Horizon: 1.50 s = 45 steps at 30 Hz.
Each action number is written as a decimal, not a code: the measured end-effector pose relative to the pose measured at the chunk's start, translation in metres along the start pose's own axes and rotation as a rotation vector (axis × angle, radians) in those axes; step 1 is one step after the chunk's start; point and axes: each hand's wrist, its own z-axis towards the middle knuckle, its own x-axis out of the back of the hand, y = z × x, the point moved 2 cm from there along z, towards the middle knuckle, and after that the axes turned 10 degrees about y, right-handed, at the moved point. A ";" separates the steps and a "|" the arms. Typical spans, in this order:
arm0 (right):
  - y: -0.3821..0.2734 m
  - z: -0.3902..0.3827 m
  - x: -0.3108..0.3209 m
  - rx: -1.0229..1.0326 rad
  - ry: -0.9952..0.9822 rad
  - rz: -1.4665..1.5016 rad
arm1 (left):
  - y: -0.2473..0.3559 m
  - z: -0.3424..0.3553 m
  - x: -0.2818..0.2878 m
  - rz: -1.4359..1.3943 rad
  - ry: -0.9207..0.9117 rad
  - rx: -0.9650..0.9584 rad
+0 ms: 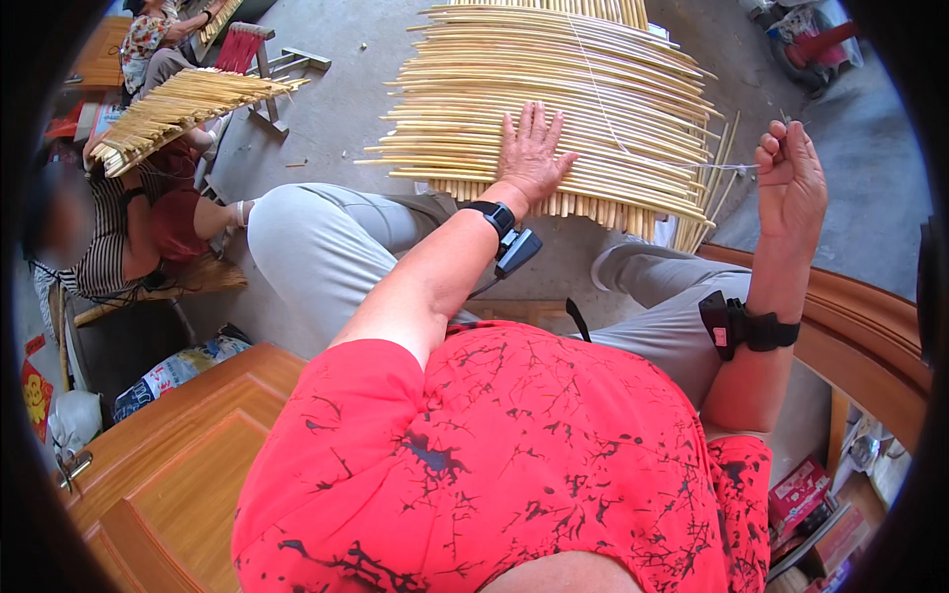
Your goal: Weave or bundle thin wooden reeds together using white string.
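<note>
A mat of many pale, slender sticks [554,79] lies in front of me, with a thin white string running across it. My left hand [531,158] rests on the sticks with fingers spread, holding nothing. Out past the mat's right edge, my right hand [791,178] is raised, fingers curled and pinched on the white string [724,167], which stretches from the mat to it. A small thin item at those fingertips is too small to make out. More loose sticks [705,219] show under the mat's right side. A dark watch and black strapped devices are on my arms.
Co-workers [109,237] sit at the left, with another stick bundle [178,104] and a metal stand [267,107]. A wooden door panel [188,474] is at lower left, bags [168,376] beside it. A curved wooden rail [855,336] runs at right, with boxes [796,499] below.
</note>
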 end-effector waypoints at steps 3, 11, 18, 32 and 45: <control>0.000 -0.002 -0.002 0.002 -0.004 -0.011 | 0.000 0.000 0.002 -0.006 -0.004 0.002; -0.004 -0.004 -0.005 0.012 0.005 -0.020 | 0.002 0.002 0.005 -0.019 0.002 0.013; 0.000 -0.009 -0.011 0.026 0.051 -0.010 | 0.001 0.005 0.010 -0.055 -0.052 0.028; -0.005 -0.024 -0.028 -0.007 0.107 -0.027 | -0.034 0.123 0.003 -0.029 -0.099 0.051; -0.005 -0.033 -0.040 -0.141 0.170 -0.055 | -0.047 0.185 -0.062 0.112 -0.030 0.085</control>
